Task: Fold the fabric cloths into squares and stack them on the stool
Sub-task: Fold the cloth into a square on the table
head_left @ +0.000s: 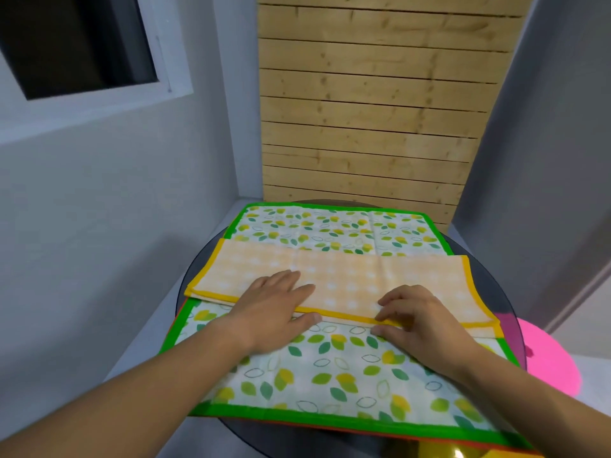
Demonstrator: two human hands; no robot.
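Slat wall: a pale wooden slat panel stands behind the table, with grey walls on both sides.
Window: a dark window with a white frame sits in the wall at upper left.
Table: a round, dark glass table carries the cloths, and its rim shows around them.
Leaf cloth: a leaf-print cloth with a green hem lies spread flat over most of the table.
Checked cloth: a pale orange checked cloth with a yellow hem lies folded into a long strip across the middle of the leaf cloth.
Stool: a pink stool stands low to the right, partly seen through the glass, apart from the cloths.
Left hand: the left hand rests flat on the strip's near edge, its fingers straight and together.
Right hand: the right hand pinches the strip's near hem with its curled fingers and thumb.
Orange edge: a thin orange edge shows just under the leaf cloth's near hem.
Yellow object: something shiny and yellow shows below the glass, too cut off to identify.
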